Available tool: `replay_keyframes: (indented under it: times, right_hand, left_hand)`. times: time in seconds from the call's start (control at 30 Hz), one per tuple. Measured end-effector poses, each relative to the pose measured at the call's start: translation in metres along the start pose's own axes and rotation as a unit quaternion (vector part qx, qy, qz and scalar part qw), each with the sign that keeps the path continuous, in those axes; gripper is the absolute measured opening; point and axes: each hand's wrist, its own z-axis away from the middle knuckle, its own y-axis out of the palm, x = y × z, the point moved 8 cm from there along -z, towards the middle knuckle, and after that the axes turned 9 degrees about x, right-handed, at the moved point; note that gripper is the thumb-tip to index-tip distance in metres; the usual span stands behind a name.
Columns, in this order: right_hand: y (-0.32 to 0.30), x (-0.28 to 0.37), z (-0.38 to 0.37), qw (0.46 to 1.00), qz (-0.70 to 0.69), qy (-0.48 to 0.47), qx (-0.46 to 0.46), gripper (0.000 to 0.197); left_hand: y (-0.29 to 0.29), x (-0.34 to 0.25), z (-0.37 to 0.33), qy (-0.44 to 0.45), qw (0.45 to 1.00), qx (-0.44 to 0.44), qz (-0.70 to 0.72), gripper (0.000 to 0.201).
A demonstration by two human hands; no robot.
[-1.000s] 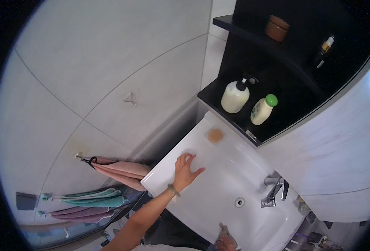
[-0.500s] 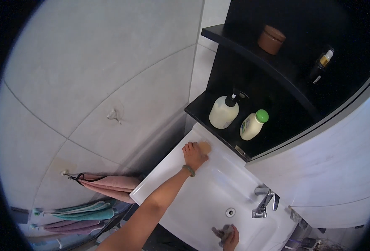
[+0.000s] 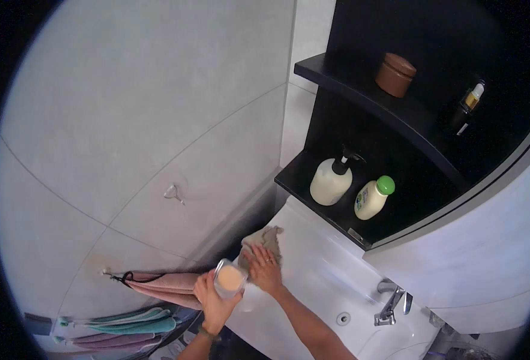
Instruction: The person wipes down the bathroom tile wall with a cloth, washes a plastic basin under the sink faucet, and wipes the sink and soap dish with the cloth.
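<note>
My left hand (image 3: 215,306), with a bracelet at its wrist, is closed round a clear soap dish (image 3: 225,293). A round peach-coloured bar of soap (image 3: 230,277) lies in the dish, which is held up off the sink's left edge. A greyish-beige cloth (image 3: 269,238) lies bunched on the left rim of the white sink (image 3: 319,264). Pressed down on that cloth is my right hand (image 3: 263,269), its fingers slightly apart and a ring on one of them. The two hands are close together.
A chrome tap (image 3: 391,306) stands at the sink's right, near the drain (image 3: 343,318). On the black shelf (image 3: 304,175) are a pump bottle (image 3: 331,183) and a green-capped bottle (image 3: 370,199). A brown jar (image 3: 395,75) sits higher up. Pink cloth (image 3: 169,285) hangs at left.
My left hand has lifted the soap in its dish from the sink's far left corner toward me. My right hand has carried the cloth from the basin to the left rim.
</note>
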Motion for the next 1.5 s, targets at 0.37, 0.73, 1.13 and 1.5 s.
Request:
replay_keyframes:
  times: [0.37,0.73,1.13,1.5]
  right_hand:
    - [-0.058,-0.126,-0.007,0.959,0.106,0.217,-0.148,0.047]
    - [-0.089,-0.192,0.112,0.927,0.181,0.325,-0.046,0.047]
    - [-0.210,-0.039,0.205,0.920,-0.033,0.296,-0.254,0.028]
    - [-0.157,-0.024,0.309,0.687,-0.485,0.404,-0.360,0.034]
  left_hand:
    - [0.003,0.025,0.059,-0.045,0.995,0.092,-0.007,0.083]
    - [0.025,0.039,0.082,-0.070,0.987,0.141,-0.015,0.085]
    - [0.166,-0.083,-0.091,0.121,0.988,0.073,0.066,0.077]
    - [0.208,-0.121,-0.088,0.140,0.987,0.044,0.063,0.098]
